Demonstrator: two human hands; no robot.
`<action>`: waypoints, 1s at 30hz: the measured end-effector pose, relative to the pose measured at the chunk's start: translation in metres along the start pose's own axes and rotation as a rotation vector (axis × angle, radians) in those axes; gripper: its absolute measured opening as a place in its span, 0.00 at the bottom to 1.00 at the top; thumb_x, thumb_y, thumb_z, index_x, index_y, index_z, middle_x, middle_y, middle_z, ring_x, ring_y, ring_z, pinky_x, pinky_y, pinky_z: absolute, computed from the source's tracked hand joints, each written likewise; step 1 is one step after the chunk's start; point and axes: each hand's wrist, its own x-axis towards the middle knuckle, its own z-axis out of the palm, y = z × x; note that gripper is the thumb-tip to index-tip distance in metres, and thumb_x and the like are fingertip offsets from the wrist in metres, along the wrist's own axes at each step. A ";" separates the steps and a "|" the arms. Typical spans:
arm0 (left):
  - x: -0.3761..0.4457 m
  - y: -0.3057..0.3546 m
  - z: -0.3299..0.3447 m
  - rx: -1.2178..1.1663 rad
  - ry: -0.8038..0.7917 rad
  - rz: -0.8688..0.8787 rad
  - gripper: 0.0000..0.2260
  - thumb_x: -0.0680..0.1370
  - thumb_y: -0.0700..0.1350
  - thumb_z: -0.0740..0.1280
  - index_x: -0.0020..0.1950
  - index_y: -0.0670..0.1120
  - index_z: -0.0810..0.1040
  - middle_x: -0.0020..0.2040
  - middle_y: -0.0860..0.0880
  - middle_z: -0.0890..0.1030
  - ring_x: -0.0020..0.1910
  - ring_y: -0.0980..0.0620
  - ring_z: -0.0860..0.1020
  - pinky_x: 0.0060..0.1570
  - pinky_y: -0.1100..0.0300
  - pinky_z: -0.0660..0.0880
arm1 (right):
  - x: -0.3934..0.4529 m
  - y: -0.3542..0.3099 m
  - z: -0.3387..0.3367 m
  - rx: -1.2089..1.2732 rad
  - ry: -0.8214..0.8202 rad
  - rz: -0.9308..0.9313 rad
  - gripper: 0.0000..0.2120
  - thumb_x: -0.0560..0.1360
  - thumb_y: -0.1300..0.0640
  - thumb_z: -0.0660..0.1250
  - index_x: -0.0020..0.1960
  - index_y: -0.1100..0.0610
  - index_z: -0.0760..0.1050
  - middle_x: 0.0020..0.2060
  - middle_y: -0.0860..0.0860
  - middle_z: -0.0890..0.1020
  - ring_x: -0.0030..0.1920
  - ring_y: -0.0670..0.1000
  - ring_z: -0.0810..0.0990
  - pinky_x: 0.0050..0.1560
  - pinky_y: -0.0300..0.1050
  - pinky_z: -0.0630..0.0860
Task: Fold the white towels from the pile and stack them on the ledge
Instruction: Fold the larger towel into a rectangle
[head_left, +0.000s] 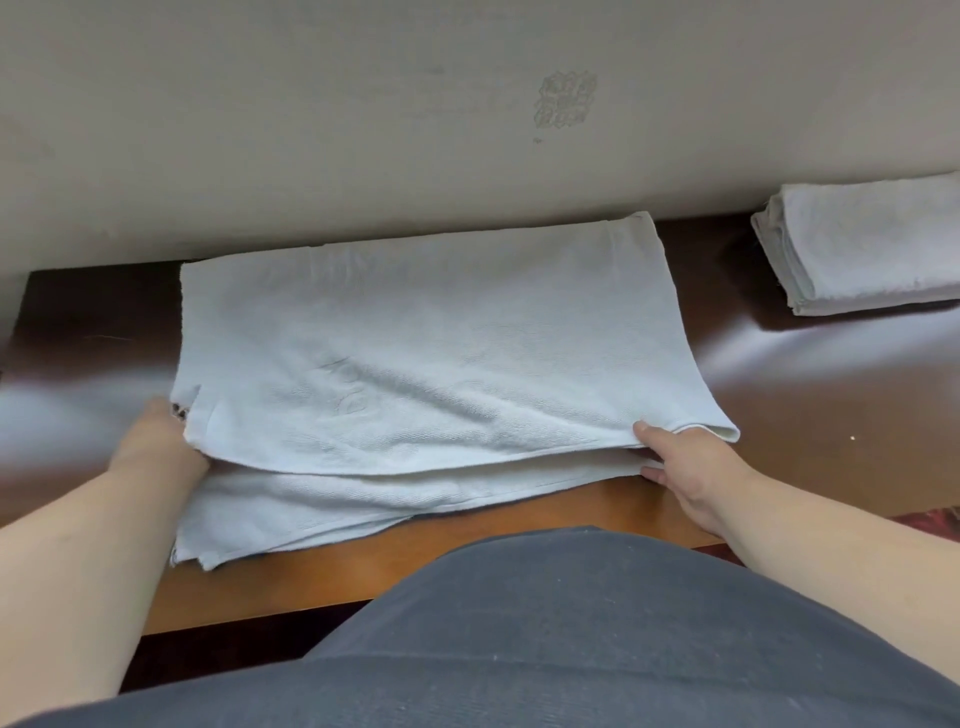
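A white towel (426, 332) lies spread across the dark wooden ledge (810, 395), folded over so its near edge shows two layers. More white towel layers (291, 514) lie under it and hang a little over the ledge's front edge. My left hand (156, 441) grips the towel's near left corner, its fingers hidden under the cloth. My right hand (685, 462) pinches the near right edge, thumb on top and fingers below. A stack of folded white towels (862, 244) sits at the far right of the ledge against the wall.
A beige wall (363, 114) with a faint patterned mark rises right behind the ledge. Bare glossy wood shows left of the towel and between it and the folded stack. My grey-clad body fills the bottom of the view.
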 end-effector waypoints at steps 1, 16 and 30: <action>-0.005 0.001 -0.003 -0.011 0.010 -0.015 0.26 0.77 0.54 0.61 0.69 0.40 0.71 0.67 0.34 0.74 0.65 0.33 0.73 0.57 0.53 0.75 | -0.001 0.000 -0.001 0.014 -0.008 0.008 0.15 0.80 0.55 0.67 0.66 0.58 0.76 0.64 0.49 0.79 0.62 0.51 0.77 0.55 0.47 0.76; -0.057 -0.020 -0.004 -0.419 -0.190 -0.282 0.09 0.79 0.49 0.70 0.56 0.47 0.77 0.50 0.50 0.80 0.36 0.55 0.80 0.34 0.60 0.77 | 0.003 -0.013 0.003 0.659 0.124 0.227 0.17 0.82 0.46 0.60 0.68 0.50 0.72 0.57 0.53 0.83 0.49 0.56 0.86 0.42 0.53 0.77; -0.055 -0.011 -0.001 -0.489 -0.118 -0.205 0.17 0.78 0.50 0.70 0.65 0.49 0.76 0.54 0.50 0.82 0.41 0.56 0.84 0.39 0.62 0.81 | 0.008 -0.022 -0.003 0.674 0.149 0.087 0.12 0.83 0.53 0.57 0.63 0.51 0.74 0.47 0.49 0.87 0.46 0.50 0.87 0.34 0.46 0.83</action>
